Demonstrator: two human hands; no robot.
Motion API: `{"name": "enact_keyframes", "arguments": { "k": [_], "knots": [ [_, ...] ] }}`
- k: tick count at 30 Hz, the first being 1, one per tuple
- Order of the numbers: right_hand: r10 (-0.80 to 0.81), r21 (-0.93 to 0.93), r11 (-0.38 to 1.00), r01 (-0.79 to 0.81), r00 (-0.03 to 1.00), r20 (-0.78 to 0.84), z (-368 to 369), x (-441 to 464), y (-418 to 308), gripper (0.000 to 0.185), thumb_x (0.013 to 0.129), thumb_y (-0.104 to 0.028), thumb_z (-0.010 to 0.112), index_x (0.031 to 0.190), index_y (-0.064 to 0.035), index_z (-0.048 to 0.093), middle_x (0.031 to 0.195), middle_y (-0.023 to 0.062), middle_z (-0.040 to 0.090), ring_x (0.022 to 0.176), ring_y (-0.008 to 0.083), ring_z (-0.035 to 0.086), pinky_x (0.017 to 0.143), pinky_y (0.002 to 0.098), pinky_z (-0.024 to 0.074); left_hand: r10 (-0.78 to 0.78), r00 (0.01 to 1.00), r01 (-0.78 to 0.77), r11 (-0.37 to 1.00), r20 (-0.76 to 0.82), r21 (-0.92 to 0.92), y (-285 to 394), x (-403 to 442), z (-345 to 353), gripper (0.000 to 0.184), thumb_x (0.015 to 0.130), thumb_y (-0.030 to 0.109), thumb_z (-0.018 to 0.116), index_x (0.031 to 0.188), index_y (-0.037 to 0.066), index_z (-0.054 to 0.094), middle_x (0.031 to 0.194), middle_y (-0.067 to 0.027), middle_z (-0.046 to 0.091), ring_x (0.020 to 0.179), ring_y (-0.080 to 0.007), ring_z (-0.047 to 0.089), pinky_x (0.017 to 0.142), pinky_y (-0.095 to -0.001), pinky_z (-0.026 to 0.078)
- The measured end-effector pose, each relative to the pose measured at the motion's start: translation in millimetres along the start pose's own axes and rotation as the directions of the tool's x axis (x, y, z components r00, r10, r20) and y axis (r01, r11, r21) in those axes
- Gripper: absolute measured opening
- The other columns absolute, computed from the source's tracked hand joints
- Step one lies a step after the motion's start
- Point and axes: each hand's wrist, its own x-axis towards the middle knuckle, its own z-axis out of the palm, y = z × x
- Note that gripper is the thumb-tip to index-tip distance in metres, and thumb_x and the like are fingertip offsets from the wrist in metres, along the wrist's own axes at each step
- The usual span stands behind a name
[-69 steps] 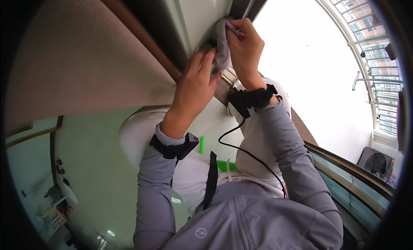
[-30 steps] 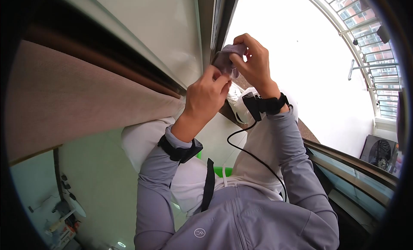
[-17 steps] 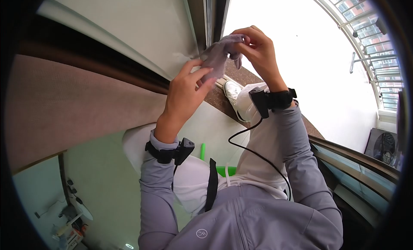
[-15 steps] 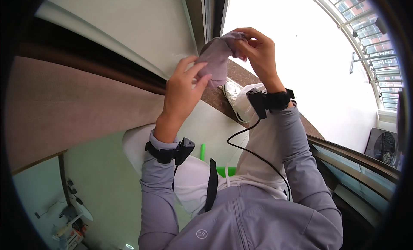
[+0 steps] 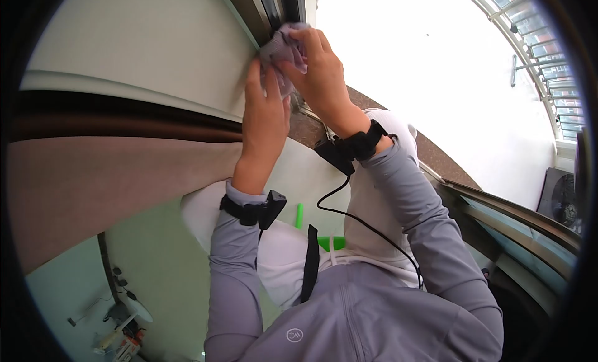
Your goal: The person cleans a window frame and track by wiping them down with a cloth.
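A crumpled mauve-grey cloth [image 5: 283, 49] is bunched up against the dark metal door frame [image 5: 272, 10] at the top of the view. My right hand [image 5: 325, 82] grips it from the right, with fingers bent over its upper part. Just below and to the left, my left hand [image 5: 264, 116] has its fingers around the lower end of the cloth. Parts of the cloth are hidden behind the fingers, and the hands nearly touch each other.
A pale panel [image 5: 143, 44] fills the upper left, above a brown-pink surface [image 5: 124, 181]. Low on the right runs a window track [image 5: 511, 222]. A green plastic object [image 5: 337, 242] shows between my legs. Barred railing [image 5: 548, 69] stands at the far right.
Both hands have moved up and to the left, taking the cloth onto the frame. Spread out before, the cloth is bunched now, and my hands are closer together.
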Motion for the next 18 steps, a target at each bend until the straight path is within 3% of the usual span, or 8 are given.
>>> {"name": "enact_keyframes", "arguments": {
  "k": [5, 8, 11, 12, 15, 18],
  "knots": [
    [0.219, -0.073, 0.974, -0.213, 0.971, 0.095, 11, -6, 7, 0.027, 0.078, -0.005, 0.062, 0.101, -0.001, 0.049, 0.098, 0.02, 0.06, 0.085, 0.0413, 0.058, 0.074, 0.0427, 0.0495, -0.103, 0.986, 0.11, 0.993, 0.131, -0.051, -1, -9, 14, 0.059, 0.081, 0.004, 0.065, 0.132, -0.007, 0.036, 0.138, -0.0258, 0.028, 0.121, -0.0415, 0.043, 0.098, -0.0415, 0.042],
    [0.205, 0.086, 0.975, -0.206, 0.979, 0.013, 10, -7, 5, 0.031, 0.08, -0.008, 0.067, 0.105, 0.0017, 0.051, 0.093, 0.0171, 0.064, 0.086, 0.0263, 0.066, 0.072, 0.0346, 0.0532, -0.042, 0.997, 0.041, 0.999, -0.062, -0.018, 8, -3, -1, 0.056, 0.082, 0.005, 0.065, 0.13, -0.008, 0.039, 0.138, -0.0247, 0.03, 0.12, -0.0405, 0.043, 0.097, -0.0413, 0.043],
    [0.045, 0.179, 0.983, -0.026, 0.993, -0.105, 1, 7, -5, 0.031, 0.077, -0.007, 0.07, 0.102, 0.0022, 0.054, 0.091, 0.0146, 0.066, 0.083, 0.0211, 0.066, 0.072, 0.031, 0.0551, 0.07, 0.977, -0.062, 0.997, -0.202, 0.045, 12, 3, -17, 0.055, 0.082, 0.005, 0.064, 0.13, -0.009, 0.04, 0.137, -0.0244, 0.031, 0.12, -0.0394, 0.044, 0.095, -0.0412, 0.044],
    [0.061, 0.19, 0.981, -0.042, 0.994, -0.094, 0, 11, -1, 0.029, 0.075, -0.006, 0.072, 0.098, 0.0025, 0.056, 0.09, 0.0117, 0.066, 0.081, 0.0169, 0.066, 0.072, 0.0281, 0.0562, 0.049, 0.983, -0.052, 0.999, -0.176, -0.011, 9, 2, -18, 0.056, 0.082, 0.005, 0.064, 0.13, -0.01, 0.04, 0.137, -0.0245, 0.031, 0.119, -0.039, 0.044, 0.095, -0.04, 0.044],
    [0.085, 0.159, 0.984, -0.082, 0.996, -0.011, -4, 12, 4, 0.027, 0.075, -0.005, 0.071, 0.095, 0.003, 0.057, 0.088, 0.0117, 0.066, 0.078, 0.0163, 0.065, 0.072, 0.0283, 0.0554, -0.022, 0.998, 0.021, 0.999, -0.057, -0.033, 5, 0, -9, 0.059, 0.081, 0.006, 0.065, 0.131, -0.01, 0.039, 0.137, -0.0256, 0.03, 0.12, -0.04, 0.043, 0.098, -0.0405, 0.042],
    [0.197, 0.031, 0.979, -0.202, 0.973, 0.118, 0, 4, 13, 0.023, 0.073, -0.005, 0.07, 0.09, 0.0027, 0.056, 0.079, 0.0132, 0.063, 0.073, 0.0203, 0.064, 0.067, 0.031, 0.0521, -0.028, 0.998, 0.032, 0.998, 0.065, -0.06, -1, -6, 5, 0.062, 0.079, 0.008, 0.067, 0.131, -0.01, 0.038, 0.137, -0.0259, 0.029, 0.12, -0.041, 0.043, 0.098, -0.0418, 0.041]
  ]
}}
